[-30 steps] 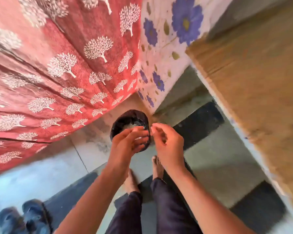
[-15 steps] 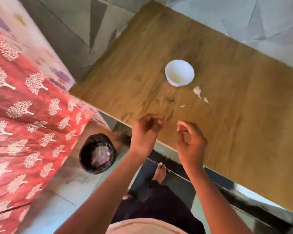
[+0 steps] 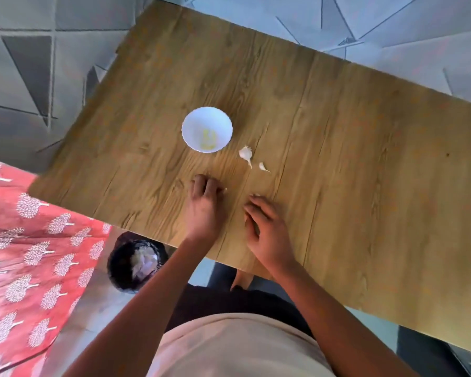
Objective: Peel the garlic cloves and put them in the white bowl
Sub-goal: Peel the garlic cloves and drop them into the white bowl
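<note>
From above, both hands hover low over the wooden table (image 3: 337,131): the left hand (image 3: 204,210) curls its fingertips around a small scrap, the right hand (image 3: 267,229) hangs loosely curled, empty. Two unpeeled garlic cloves (image 3: 245,153) lie just beside the white bowl (image 3: 206,129), which holds peeled pieces. They seem between cloves; next comes picking one up.

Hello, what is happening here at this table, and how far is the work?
A person is peeling garlic at a wooden table. The white scalloped bowl holds some pale peeled pieces. Two unpeeled white garlic cloves, a larger clove and a smaller clove, lie beside it. The left hand and right hand are over the table with curled fingers near tiny white scraps; whether either holds something is unclear. A black bin with peels stands on the floor.
</note>
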Tool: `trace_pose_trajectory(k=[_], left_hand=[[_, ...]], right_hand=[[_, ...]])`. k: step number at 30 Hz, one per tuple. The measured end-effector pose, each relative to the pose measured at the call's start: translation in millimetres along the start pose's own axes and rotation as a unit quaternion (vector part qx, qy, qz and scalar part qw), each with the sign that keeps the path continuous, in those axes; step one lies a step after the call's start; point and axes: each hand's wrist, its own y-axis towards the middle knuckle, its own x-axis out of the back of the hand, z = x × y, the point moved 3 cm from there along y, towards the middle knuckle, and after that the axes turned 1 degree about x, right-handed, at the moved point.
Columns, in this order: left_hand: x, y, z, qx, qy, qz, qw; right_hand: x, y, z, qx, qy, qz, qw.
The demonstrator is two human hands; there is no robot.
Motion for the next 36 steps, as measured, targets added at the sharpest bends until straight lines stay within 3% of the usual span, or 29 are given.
trace_pose_trajectory(k=[5,8,17,20,23,26,29,31,36], left_hand=[[38,24,-20,-0.034,-0.056,-0.053,0.996],[59,67,-25,-0.048,-0.005,-0.077,0.996],[57,133,-4,-0.158,0.16,0.018,0.974],[55,128,-3,-0.172,0.12,0.013,0.978],[56,104,-16,-0.217,0.018,0.013,0.976],[40,69,-24,-0.254,-0.043,0.073,0.963],[20,44,-19,-0.214,-0.063,0.127,0.966],[9,35,-11,-0.168,-0.072,0.143,0.973],[-5,26,-5,-0.132,-0.073,0.128,0.98]], right_hand=[[6,3,3,0.0,-0.014,0.023,1.0],[7,3,3,-0.004,-0.026,0.032,0.999],[6,6,11,-0.06,-0.022,0.014,0.998],[13,21,15,-0.134,0.001,-0.041,0.99],[22,56,8,-0.2,-0.058,-0.112,0.972],[23,87,-15,-0.238,-0.068,-0.078,0.966],[18,100,-30,-0.195,-0.075,-0.007,0.978],[17,103,-32,-0.176,-0.074,-0.001,0.982],[35,96,-19,-0.176,-0.005,0.022,0.984]])
